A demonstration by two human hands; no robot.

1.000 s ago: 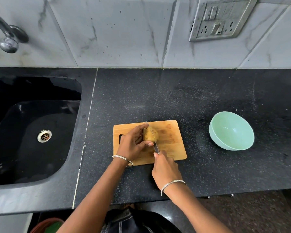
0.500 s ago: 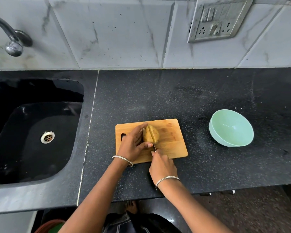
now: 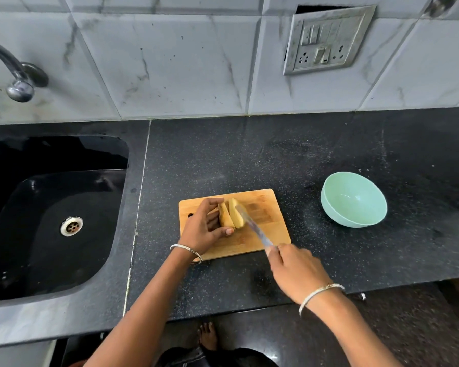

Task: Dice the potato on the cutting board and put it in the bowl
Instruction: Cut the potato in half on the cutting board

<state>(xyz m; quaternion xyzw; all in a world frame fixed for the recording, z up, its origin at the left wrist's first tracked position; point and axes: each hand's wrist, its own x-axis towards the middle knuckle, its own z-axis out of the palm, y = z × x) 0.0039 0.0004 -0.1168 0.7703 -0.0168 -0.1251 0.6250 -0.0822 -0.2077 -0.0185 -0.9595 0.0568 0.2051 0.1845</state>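
Observation:
The potato (image 3: 232, 216) lies split into two halves on the wooden cutting board (image 3: 265, 221). My left hand (image 3: 206, 229) curls around the left half, thumb at its near end. My right hand (image 3: 294, 271) grips the handle of a knife (image 3: 252, 225) just off the board's near right corner. The blade slants up and left, its tip against the right half. A mint green bowl (image 3: 354, 202) sits empty on the black counter to the right of the board.
A black sink (image 3: 51, 215) with a metal drain fills the left side, a tap (image 3: 16, 75) above it. A switch and socket plate (image 3: 326, 39) hangs on the tiled wall. The counter's front edge runs just behind my right wrist.
The potato has come apart into two halves. My right hand drew the knife out of the cut and swung right, so the blade now slants against the right half.

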